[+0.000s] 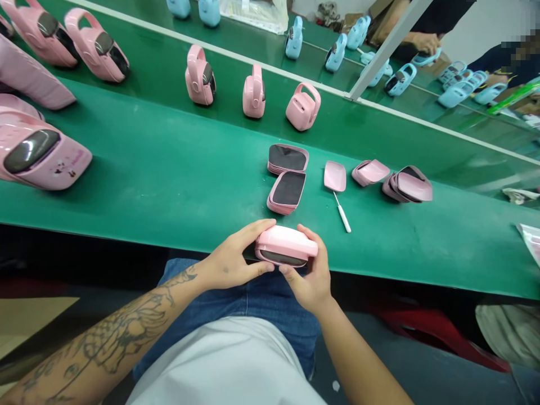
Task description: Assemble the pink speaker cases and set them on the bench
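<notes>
A pink plastic device housing with a dark window [287,243] is gripped between my two hands at the bench's front edge. My left hand [236,253] pinches its left end, thumb below and fingers above. On the other end, my right hand [311,275] has its fingers wrapped around the side and the thumb at the lower edge. Just beyond them lie two stacks of pink-rimmed dark panels, the near one [287,190] and the far one [289,157]. A white-handled screwdriver [343,218] rests to the right, its tip by a pink cover [334,176].
More pink covers [370,171] and a stack [407,184] lie farther right on the green bench [177,157]. Pink handled devices [302,107] stand along the back and left. Behind a white rail, blue devices [400,80] sit near another person's hand [424,43].
</notes>
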Demonstrator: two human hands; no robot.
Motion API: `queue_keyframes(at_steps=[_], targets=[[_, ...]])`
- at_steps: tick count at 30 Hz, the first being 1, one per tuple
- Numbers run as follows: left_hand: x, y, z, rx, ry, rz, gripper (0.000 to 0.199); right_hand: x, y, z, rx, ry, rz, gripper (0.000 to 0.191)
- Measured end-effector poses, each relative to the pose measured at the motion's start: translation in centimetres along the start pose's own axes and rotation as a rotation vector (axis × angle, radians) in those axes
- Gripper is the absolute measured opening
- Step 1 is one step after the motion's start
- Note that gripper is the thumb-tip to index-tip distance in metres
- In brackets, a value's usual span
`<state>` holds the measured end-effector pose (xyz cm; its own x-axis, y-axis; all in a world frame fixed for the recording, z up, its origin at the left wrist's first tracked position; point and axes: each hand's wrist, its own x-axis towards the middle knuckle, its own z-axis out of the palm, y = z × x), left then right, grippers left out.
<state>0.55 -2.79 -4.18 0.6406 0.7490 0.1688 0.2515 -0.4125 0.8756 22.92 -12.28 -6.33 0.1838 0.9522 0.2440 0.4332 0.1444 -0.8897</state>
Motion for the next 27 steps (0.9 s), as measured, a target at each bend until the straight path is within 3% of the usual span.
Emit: queue_keyframes(at_steps=[4, 8, 11, 13, 15, 16, 18, 19, 21, 23, 27], targets=[[0.2, 0.1, 0.2, -0.046, 0.026, -0.012, 0.079, -0.3, -0.4, 0.6, 0.046, 0.031, 0.038, 0.079], [0.4, 1.0, -0.5, -0.021, 0.012, 0.001, 0.090, -0.5, -1.4, 1.3, 0.051, 0.031, 0.045, 0.077], [-0.3, 1.3, -3.0, 0.050, 0.029, 0.047, 0.081, 1.0, -3.1, 1.5, 0.012, -0.082, -0.069, 0.083], [-1.2, 0.7, -5.7, 0.149, 0.117, 0.046, 0.074, 3.3, -4.3, 1.0, 0.002, -0.196, -0.178, 0.093], [-1.9, -0.5, -9.0, 0.277, 0.332, -0.022, 0.069, 6.7, -5.2, -0.1, -0.003, -0.207, -0.271, 0.089], [-2.0, -1.3, -10.8, 0.329, 0.491, -0.110, 0.068, 8.9, -5.3, -0.9, -0.016, -0.154, -0.281, 0.078], [-1.7, -2.9, -14.4, 0.431, 0.861, -0.360, 0.065, 13.9, -4.8, -2.4, -0.074, 0.016, -0.190, 0.048], [-1.2, -3.6, -16.2, 0.490, 0.989, -0.498, 0.060, 16.8, -4.2, -3.0, -0.135, 0.067, -0.106, 0.043], [0.0, -5.0, -19.2, 0.546, 1.124, -0.669, 0.053, 22.8, -2.5, -3.9, -0.196, 0.109, -0.042, 0.041], [1.2, -6.4, -21.3, 0.554, 1.181, -0.741, 0.053, 28.7, -0.9, -4.2, -0.272, 0.123, 0.001, 0.034], [2.0, -9.7, -22.9, 0.580, 1.277, -0.787, 0.056, 38.7, 1.4, -3.8, -0.446, 0.107, 0.088, 0.039]])
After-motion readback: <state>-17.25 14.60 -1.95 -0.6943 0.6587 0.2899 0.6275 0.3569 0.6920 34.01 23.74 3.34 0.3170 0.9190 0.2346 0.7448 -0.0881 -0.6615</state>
